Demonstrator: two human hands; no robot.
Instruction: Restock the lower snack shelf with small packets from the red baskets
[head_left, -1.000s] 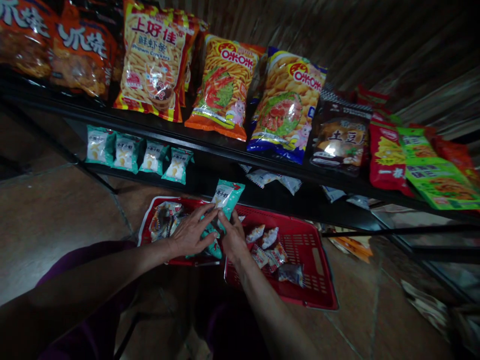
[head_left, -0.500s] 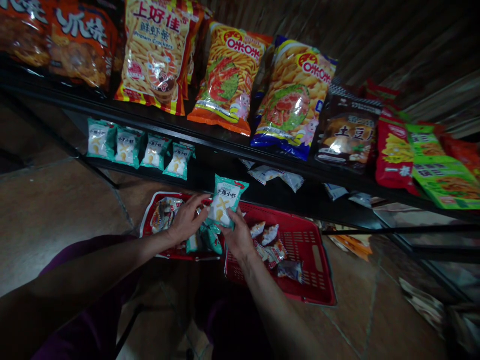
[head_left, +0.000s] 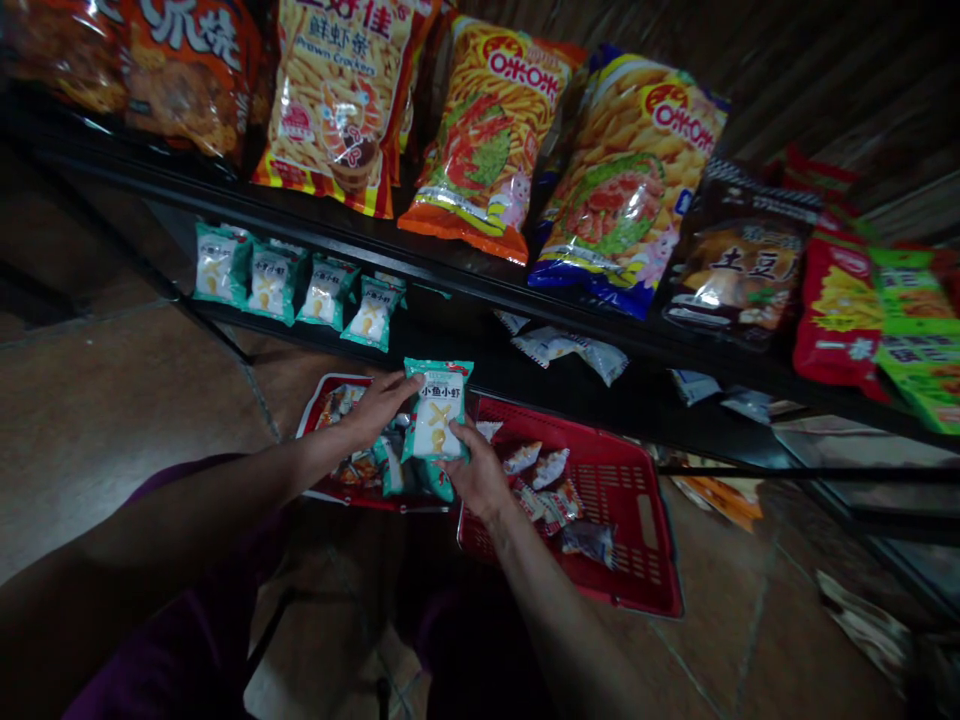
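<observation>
A small teal-and-white snack packet (head_left: pixel 436 415) is held upright above the red baskets, its printed front towards me. My right hand (head_left: pixel 477 470) grips its lower right side, the thumb on the front. At the upper left edge, my left hand (head_left: pixel 379 408) has its fingers closed on the packet; the fingertips are partly hidden. Below the hands, the left red basket (head_left: pixel 306 430) contains more teal packets (head_left: pixel 394 470) and some orange-and-white ones. Several alike teal packets (head_left: pixel 271 283) stand in a row on the lower black shelf.
To the right, another red basket (head_left: pixel 645 590) contains several small packets (head_left: pixel 589 540). Large snack bags (head_left: pixel 487 140) line the upper shelf (head_left: pixel 450 262) above my hands. Silver-blue packets (head_left: pixel 574 352) lie on the lower shelf. A thin black bar (head_left: pixel 735 471) runs along the right.
The packet has turned more upright and moved slightly left. My left hand has shifted from beside it onto its upper left edge. The view has shifted a little.
</observation>
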